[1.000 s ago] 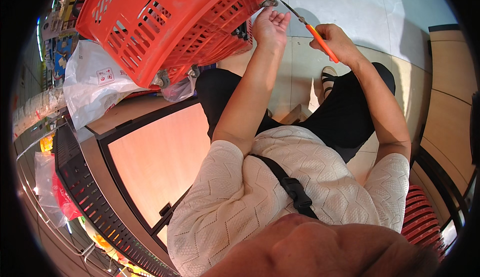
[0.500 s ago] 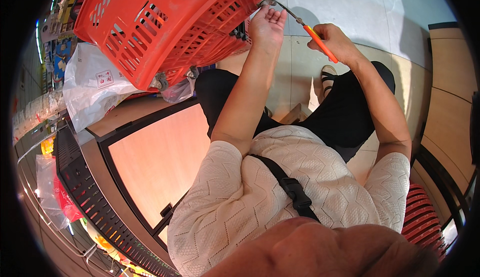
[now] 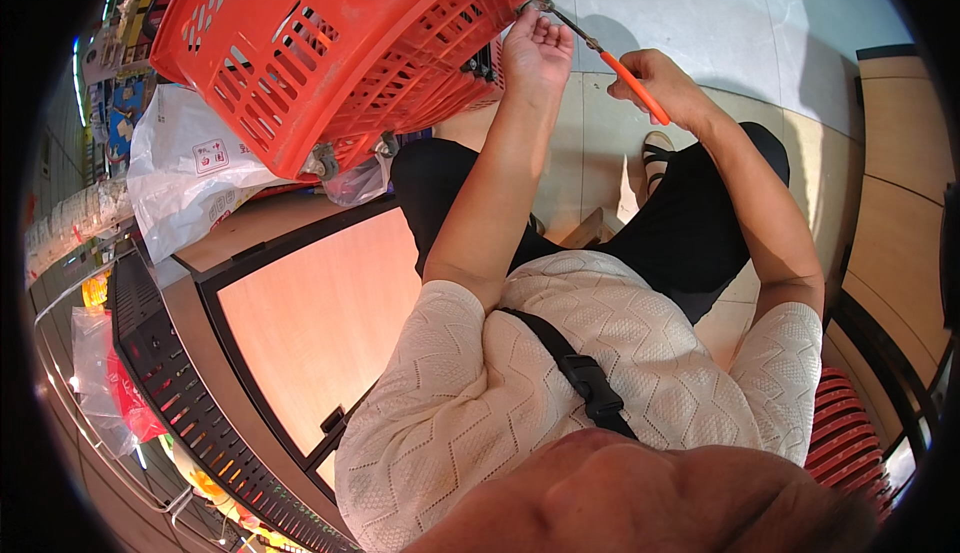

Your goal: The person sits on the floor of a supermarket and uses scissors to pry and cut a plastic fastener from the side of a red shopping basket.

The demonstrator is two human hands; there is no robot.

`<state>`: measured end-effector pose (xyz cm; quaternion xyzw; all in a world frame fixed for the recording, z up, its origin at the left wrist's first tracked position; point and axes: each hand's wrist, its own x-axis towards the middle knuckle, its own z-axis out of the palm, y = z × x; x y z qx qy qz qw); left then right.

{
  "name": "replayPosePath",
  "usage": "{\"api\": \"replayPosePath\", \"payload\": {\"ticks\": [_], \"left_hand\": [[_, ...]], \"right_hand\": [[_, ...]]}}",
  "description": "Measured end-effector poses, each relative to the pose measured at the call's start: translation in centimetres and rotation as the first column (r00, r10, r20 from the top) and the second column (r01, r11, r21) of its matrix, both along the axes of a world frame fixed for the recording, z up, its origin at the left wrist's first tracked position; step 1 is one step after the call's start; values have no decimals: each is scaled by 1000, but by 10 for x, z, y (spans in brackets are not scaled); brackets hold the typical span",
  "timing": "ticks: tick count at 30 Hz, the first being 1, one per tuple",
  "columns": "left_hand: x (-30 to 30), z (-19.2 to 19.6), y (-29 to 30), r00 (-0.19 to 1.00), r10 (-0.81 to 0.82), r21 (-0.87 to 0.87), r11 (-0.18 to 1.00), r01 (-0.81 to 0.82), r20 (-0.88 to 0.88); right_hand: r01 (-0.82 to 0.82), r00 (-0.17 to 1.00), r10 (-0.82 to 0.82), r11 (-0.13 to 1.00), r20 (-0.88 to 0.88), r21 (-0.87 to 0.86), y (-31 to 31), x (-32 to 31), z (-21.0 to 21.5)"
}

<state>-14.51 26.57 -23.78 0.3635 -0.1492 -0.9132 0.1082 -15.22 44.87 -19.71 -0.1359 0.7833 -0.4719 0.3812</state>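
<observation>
A red plastic shopping basket point(image 3: 300, 63) with slotted sides lies tipped over at the upper left, its underside toward me. Small casters are fixed to it, one of them a grey caster point(image 3: 530, 5) at its right edge. My left hand point(image 3: 538, 51) is at that caster, palm up, thumb and forefinger closed around it and the other fingers curled. In my right hand point(image 3: 660, 83) is an orange-handled tool point(image 3: 636, 87) with a thin dark metal shaft. Its tip meets the caster beside my left fingertips. The exact kind of tool is unclear.
Beneath the basket stands a wood-panelled cabinet point(image 3: 310, 323) with a dark frame. A white plastic bag point(image 3: 180, 168) hangs at its left end, near a black slotted rack point(image 3: 200, 403). A red slatted stool point(image 3: 845, 433) is at lower right, a wooden cabinet point(image 3: 900, 163) at far right.
The orange handle has turned slightly in my right hand and shifted a little to the left. My left hand stays at the caster, and the basket has hardly moved.
</observation>
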Motion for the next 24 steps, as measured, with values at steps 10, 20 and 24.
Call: {"api": "replayPosePath", "payload": {"ticks": [10, 20, 24], "left_hand": [[-8, -21, -9, 981, -46, 110, 992, 68, -191], [-6, 0, -4, 999, -26, 57, 998, 23, 39], [-7, 0, -3, 998, -31, 50, 998, 28, 51]], "right_hand": [[82, 984, -70, 994, 164, -70, -2, 1, 2], [125, 969, -96, 985, 226, -116, -2, 0, -6], [67, 984, -52, 994, 172, -88, -2, -3, -4]]}}
